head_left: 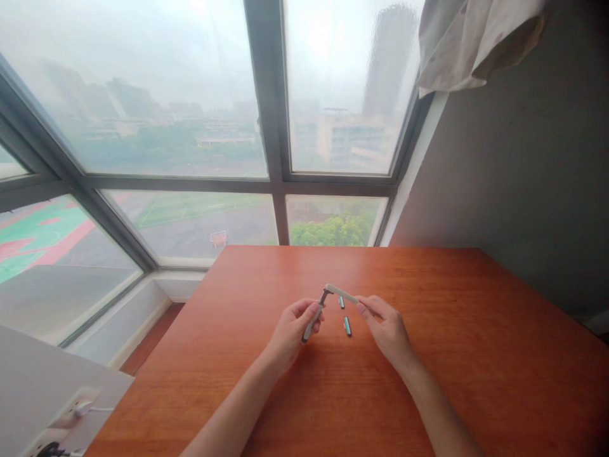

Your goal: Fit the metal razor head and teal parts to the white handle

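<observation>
A: Item in hand, and position?

B: Slim grey handle (pixel 311 326) with a dark neck, aslant over mid-table; upper end against a pale bar (pixel 343 294). Joined or merely touching: cannot tell.

A: Fingers?

B: Left hand (pixel 288 333): curled about the handle, thumb along its side. Right hand (pixel 391 327): fingertips pinched on the bar's right end.

A: Likely handling?

B: Probably light and stiff, perhaps slick; best held by the thicker near part, clear of the slender, possibly weaker neck.

A: Outward from there?

B: Between the hands, a near green-and-black piece (pixel 347 326) and a far green-and-black piece (pixel 341 303), both on a glossy reddish wooden table (pixel 476 355). Beyond, to far and left, framed windows (pixel 176 82); at far right, a pale curtain (pixel 469 51) beside a shadowed wall (pixel 485 165); at near left, a plugged socket (pixel 78 409).
</observation>
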Action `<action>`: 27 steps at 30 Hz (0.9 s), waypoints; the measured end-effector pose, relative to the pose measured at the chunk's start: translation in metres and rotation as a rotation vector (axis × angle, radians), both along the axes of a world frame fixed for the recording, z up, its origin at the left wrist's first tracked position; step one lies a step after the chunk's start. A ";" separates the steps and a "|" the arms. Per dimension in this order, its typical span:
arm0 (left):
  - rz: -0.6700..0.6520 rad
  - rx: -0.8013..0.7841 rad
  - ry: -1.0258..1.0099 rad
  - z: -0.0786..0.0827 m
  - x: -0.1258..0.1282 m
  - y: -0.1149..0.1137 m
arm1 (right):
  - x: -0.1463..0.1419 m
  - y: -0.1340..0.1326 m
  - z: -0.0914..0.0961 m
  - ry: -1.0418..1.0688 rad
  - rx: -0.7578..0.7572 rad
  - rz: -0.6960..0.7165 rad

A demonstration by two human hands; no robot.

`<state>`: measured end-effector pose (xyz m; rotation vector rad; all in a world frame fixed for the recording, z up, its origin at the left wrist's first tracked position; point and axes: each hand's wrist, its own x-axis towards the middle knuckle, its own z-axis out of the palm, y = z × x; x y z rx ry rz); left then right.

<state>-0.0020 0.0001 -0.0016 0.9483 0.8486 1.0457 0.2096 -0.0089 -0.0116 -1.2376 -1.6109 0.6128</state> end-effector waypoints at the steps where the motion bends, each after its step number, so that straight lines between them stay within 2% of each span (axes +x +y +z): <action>1: -0.003 0.004 0.004 0.000 0.000 0.000 | 0.000 0.000 0.001 0.000 -0.001 0.003; 7: -0.011 0.003 0.024 0.000 0.000 0.000 | 0.000 0.000 0.002 -0.004 -0.002 0.010; 17: 0.053 -0.016 -0.006 0.002 0.000 0.001 | 0.001 0.000 0.000 -0.026 0.009 -0.012; 27: 0.036 0.048 0.087 -0.001 -0.001 0.002 | 0.000 0.000 0.000 -0.018 0.010 0.001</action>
